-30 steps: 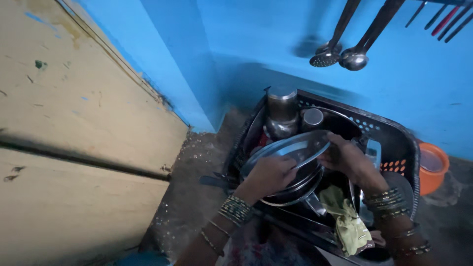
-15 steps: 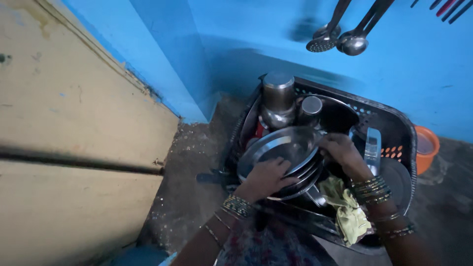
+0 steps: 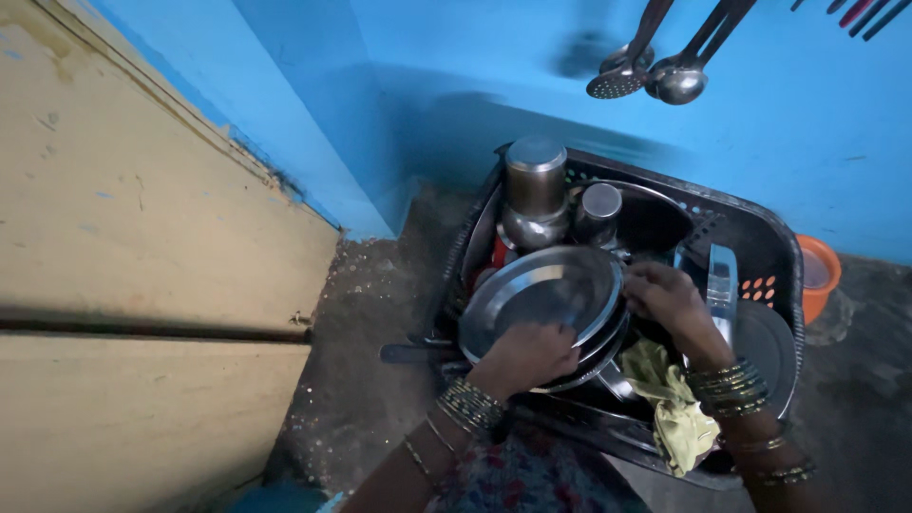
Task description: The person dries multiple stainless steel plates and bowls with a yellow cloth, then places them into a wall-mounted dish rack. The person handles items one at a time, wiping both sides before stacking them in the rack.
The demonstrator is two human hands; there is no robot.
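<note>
A round steel plate (image 3: 541,299) lies on top of a stack of plates inside a dark plastic basket (image 3: 771,236). My left hand (image 3: 522,356) grips the plate's near rim. My right hand (image 3: 670,299) holds its right rim. Both wrists wear several bangles. Behind the plate stand two upturned steel tumblers (image 3: 535,180) and a steel bowl. A yellow-green cloth (image 3: 673,408) lies in the basket under my right forearm.
A slotted skimmer (image 3: 616,81) and a ladle (image 3: 676,84) hang on the blue wall above the basket. An orange container (image 3: 817,275) sits to the basket's right. A yellow wooden door (image 3: 123,266) fills the left side. The floor is dark speckled stone.
The plate, held tilted above the stack a second ago, has come down flat onto the other plates. Both hands lowered with it and stay on its rim.
</note>
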